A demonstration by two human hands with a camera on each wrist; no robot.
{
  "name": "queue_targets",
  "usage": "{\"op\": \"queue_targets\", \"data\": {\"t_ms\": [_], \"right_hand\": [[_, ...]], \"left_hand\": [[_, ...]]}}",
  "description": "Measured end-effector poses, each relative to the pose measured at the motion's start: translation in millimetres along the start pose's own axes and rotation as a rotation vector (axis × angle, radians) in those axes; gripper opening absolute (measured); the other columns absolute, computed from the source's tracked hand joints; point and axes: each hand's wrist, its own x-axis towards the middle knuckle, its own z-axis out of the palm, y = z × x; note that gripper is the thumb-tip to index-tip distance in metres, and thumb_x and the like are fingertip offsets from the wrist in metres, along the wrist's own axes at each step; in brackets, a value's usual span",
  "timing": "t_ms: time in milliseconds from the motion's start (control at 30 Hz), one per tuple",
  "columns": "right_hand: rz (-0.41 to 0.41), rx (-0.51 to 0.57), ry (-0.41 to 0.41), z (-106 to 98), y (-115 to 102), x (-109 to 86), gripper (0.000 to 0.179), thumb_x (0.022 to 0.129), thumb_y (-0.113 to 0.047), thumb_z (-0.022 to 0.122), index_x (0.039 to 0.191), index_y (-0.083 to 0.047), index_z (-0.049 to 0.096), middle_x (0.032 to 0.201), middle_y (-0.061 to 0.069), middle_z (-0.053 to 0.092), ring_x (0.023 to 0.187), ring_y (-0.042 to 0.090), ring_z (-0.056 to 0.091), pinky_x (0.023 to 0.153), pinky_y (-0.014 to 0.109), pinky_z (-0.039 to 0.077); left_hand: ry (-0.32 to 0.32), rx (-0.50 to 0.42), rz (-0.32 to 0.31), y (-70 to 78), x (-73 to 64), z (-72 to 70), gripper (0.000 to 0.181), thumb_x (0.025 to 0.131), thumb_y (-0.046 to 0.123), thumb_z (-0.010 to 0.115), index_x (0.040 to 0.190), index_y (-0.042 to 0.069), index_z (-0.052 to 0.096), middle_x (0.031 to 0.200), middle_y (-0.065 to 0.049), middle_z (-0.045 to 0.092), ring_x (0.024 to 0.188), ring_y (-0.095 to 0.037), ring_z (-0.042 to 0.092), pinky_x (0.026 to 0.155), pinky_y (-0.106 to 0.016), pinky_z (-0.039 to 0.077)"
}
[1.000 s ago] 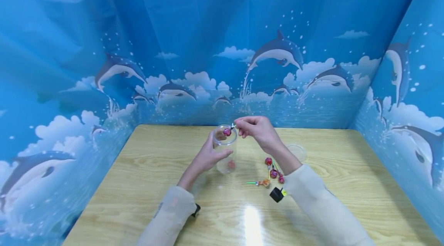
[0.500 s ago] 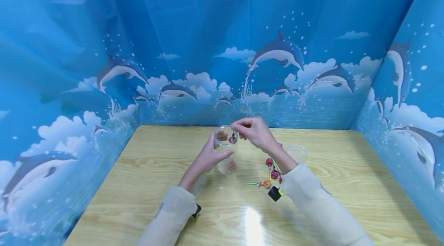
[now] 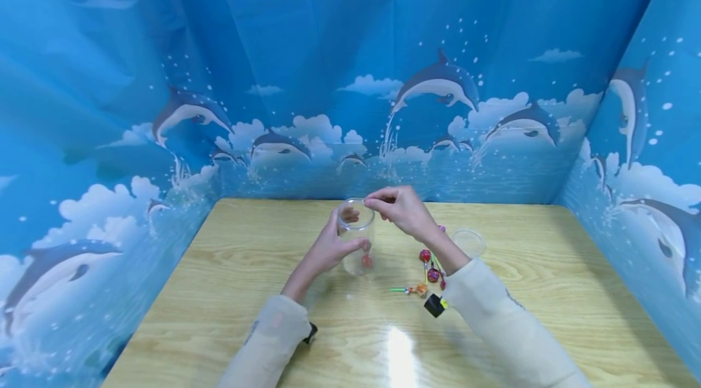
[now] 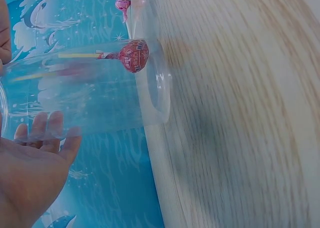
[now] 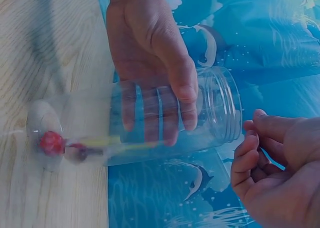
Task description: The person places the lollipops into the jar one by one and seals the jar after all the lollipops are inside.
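While the left hand has its fingers wrapped round the clear jar, the right hand sits just beside the jar's mouth: fingers curled, thumb and index tips close together, nothing visible in the grasp. Jar is roughly upright, mouth up; can't tell if its base touches the worktop. Inside: a red lollipop, head at the base end, yellow stick toward the mouth. A second lollipop is in there next to it, blurred, wrapper unreadable.

Loose on the worktop, right of the jar: red-headed lollipop, purple-red lollipop, orange lollipop with green stick pointing left, plus another lollipop partly behind the right sleeve. Clear lid lies near the right forearm. Small black block at the right cuff. Blue dolphin curtain behind the worktop.
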Motion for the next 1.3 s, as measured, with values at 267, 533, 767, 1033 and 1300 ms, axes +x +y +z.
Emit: {"op": "queue_targets", "data": {"t_ms": [267, 533, 767, 1033, 1300], "right_hand": [[-0.021, 0.009, 0.011, -11.8, -2.2, -12.4, 0.027, 0.103, -0.028, 0.066, 0.119, -0.008, 0.076, 0.084, 0.006, 0.067, 0.073, 0.025, 0.059, 0.058, 0.031, 0.05], [0.08, 0.041, 0.069, -44.8, 16.0, -40.9, 0.032, 0.104, -0.031, 0.064, 0.124, -0.008, 0.073, 0.089, 0.012, 0.067, 0.07, 0.024, 0.058, 0.056, 0.03, 0.05], [0.15, 0.022, 0.112, -71.4, 40.0, -65.4, 0.039, 0.104, -0.036, 0.064, 0.129, -0.006, 0.07, 0.09, 0.01, 0.068, 0.074, 0.022, 0.06, 0.063, 0.032, 0.053], [0.215, 0.014, 0.127, -84.3, 62.6, -84.9, 0.041, 0.104, -0.031, 0.064, 0.132, -0.001, 0.067, 0.09, 0.008, 0.069, 0.076, 0.024, 0.059, 0.061, 0.03, 0.048], [0.318, 0.04, 0.121, -85.5, 90.9, -103.6, 0.043, 0.104, -0.029, 0.064, 0.134, 0.002, 0.064, 0.093, 0.013, 0.068, 0.08, 0.022, 0.06, 0.067, 0.031, 0.053]], "left_hand": [[0.01, 0.006, -0.013, 0.4, 0.3, 0.8, 0.078, 0.089, 0.014, 0.082, 0.15, 0.009, 0.035, 0.148, -0.016, 0.051, 0.139, -0.033, 0.048, 0.118, -0.054, 0.036], [0.024, 0.029, -0.042, 4.1, -0.1, 0.0, 0.079, 0.087, 0.017, 0.084, 0.15, 0.011, 0.036, 0.15, -0.013, 0.051, 0.14, -0.032, 0.048, 0.119, -0.057, 0.034], [0.024, 0.034, -0.071, 4.7, -0.9, -1.1, 0.081, 0.088, 0.021, 0.084, 0.152, 0.013, 0.035, 0.151, -0.012, 0.05, 0.141, -0.032, 0.046, 0.119, -0.06, 0.032], [0.02, 0.039, -0.065, 5.9, -1.3, -0.8, 0.08, 0.088, 0.018, 0.083, 0.151, 0.012, 0.035, 0.151, -0.013, 0.05, 0.141, -0.031, 0.047, 0.12, -0.058, 0.031], [0.01, 0.033, -0.038, 3.1, -0.6, 0.0, 0.079, 0.09, 0.017, 0.082, 0.152, 0.01, 0.034, 0.151, -0.013, 0.05, 0.141, -0.03, 0.047, 0.12, -0.055, 0.033]]}}
